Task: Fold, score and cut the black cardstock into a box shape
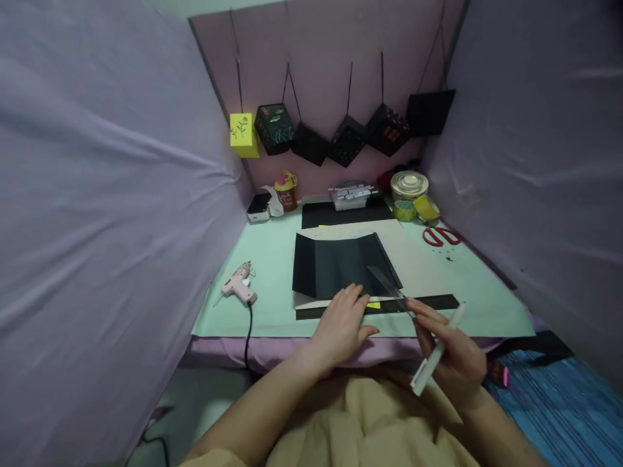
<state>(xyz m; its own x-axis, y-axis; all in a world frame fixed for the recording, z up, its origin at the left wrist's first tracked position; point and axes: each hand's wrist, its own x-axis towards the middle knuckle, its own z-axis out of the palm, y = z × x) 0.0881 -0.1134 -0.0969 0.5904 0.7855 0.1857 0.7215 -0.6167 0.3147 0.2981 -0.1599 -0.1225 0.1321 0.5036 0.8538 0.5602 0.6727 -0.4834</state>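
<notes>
A sheet of black card [335, 266] with folded-up left and right sides lies on a pale board [418, 266]. My left hand [341, 318] rests with its fingers stretched out at the card's near edge, the thumb apart. A clear ruler [384, 280] slants over the card's right part, pinched by the fingertips of my right hand [452, 357]. That same hand also has a white pen [438, 353] lying across it, cap end down. Under the left fingertips and to the right runs a black strip [428, 302] with a small yellow piece [373, 305] on it.
At left lies a pink glue gun [239, 283] with its cord over the table edge. Red-handled scissors [442, 237] lie at right. Tape rolls [426, 208], a box of pens [351, 196] and a red jar [286, 194] stand behind. Decorated boxes [276, 128] hang above.
</notes>
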